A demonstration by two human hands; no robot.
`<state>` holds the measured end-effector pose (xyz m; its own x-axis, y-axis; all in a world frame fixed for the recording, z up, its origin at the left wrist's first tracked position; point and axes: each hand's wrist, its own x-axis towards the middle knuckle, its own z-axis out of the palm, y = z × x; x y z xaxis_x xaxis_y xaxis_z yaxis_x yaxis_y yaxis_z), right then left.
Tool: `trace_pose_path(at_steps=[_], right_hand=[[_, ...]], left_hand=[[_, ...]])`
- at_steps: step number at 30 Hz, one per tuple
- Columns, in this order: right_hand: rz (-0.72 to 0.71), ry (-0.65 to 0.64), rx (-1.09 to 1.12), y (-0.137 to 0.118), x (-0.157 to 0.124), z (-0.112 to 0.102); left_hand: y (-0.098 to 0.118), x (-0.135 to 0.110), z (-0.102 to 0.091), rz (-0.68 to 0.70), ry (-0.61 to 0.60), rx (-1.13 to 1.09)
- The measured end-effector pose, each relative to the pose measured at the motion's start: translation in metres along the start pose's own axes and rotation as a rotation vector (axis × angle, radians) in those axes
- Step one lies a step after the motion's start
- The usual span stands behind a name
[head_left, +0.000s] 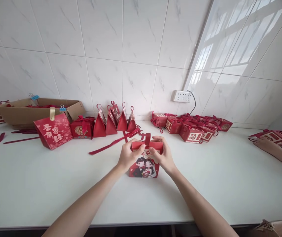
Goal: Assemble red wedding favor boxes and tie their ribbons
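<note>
A red gift box with a cartoon bride and groom on its front stands upright on the white table before me. A red ribbon loop sticks up from its top edge. My left hand grips the upper left side, thumb on the front and fingers behind. On the upper right side, my right hand holds the box in the same way, its thumb near the other. Behind the box lie loose red ribbons.
Along the wall stand a cardboard carton, a large red box, a square box, several triangular boxes and a pile of boxes. At the right, another person's hand touches a red box. A power strip hangs behind.
</note>
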<state>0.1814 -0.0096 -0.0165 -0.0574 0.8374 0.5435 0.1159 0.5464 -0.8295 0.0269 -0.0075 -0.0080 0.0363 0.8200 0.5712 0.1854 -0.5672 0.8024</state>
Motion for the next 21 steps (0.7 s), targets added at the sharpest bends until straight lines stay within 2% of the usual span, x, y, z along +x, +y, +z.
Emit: trace_pose_path(at_steps=[4, 12, 21], right_hand=[[-0.048, 0.074, -0.063, -0.004, 0.000, 0.001], [0.103, 0.111, 0.017, -0.013, 0.002, 0.002], [0.163, 0.079, 0.075, -0.015, 0.003, 0.002]], left_hand=[[0.002, -0.004, 0.003, -0.007, 0.040, 0.019], [0.002, -0.003, 0.007, -0.047, 0.077, 0.023], [-0.005, -0.004, 0.006, -0.121, -0.018, -0.175]])
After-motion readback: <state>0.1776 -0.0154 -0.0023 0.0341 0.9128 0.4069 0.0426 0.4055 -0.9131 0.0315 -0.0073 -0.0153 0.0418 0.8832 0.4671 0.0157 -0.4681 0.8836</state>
